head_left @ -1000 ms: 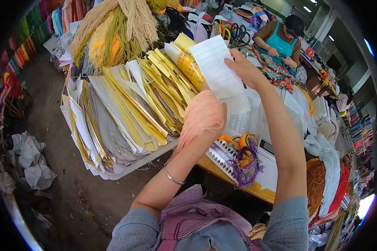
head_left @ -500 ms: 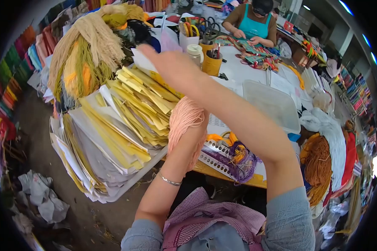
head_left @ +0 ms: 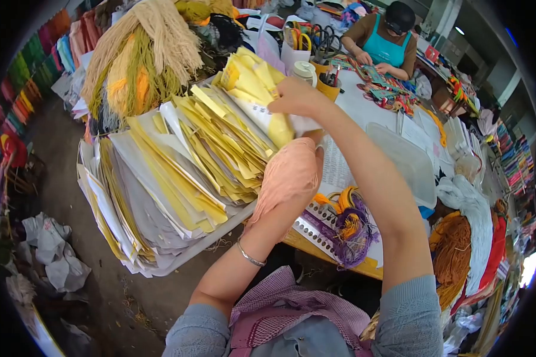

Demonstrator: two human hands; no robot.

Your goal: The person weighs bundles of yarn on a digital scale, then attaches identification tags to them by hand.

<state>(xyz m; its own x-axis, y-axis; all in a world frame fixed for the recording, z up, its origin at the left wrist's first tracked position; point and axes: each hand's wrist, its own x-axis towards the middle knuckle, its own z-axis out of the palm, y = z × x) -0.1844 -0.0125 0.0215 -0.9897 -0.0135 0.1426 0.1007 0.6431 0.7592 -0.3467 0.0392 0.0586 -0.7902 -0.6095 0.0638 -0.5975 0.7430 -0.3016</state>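
A peach yarn skein (head_left: 289,169) hangs over my left hand (head_left: 319,143), which carries it; the fingers are mostly hidden behind the strands. My right hand (head_left: 301,97) is closed on the edge of a crumpled yellow-and-white paper packet (head_left: 250,77) with dark print. That packet stands tilted at the far end of a row of yellow and white paper folders (head_left: 167,166). The folders lean in a shallow pale tray (head_left: 187,262). A white piece shows just below my right hand, partly covered by it.
Beige and olive yarn bundles (head_left: 155,41) lie behind the folders. A punched card (head_left: 315,229) with purple and orange threads lies at the table's near edge. Right of my right arm is a clear plastic box (head_left: 408,172). A co-worker (head_left: 384,44) handles colourful pieces across the table.
My right hand has lowered toward me and right, and the yellow-and-white packet now shows fully in its grip. My left hand and the skein have shifted slightly up and right.
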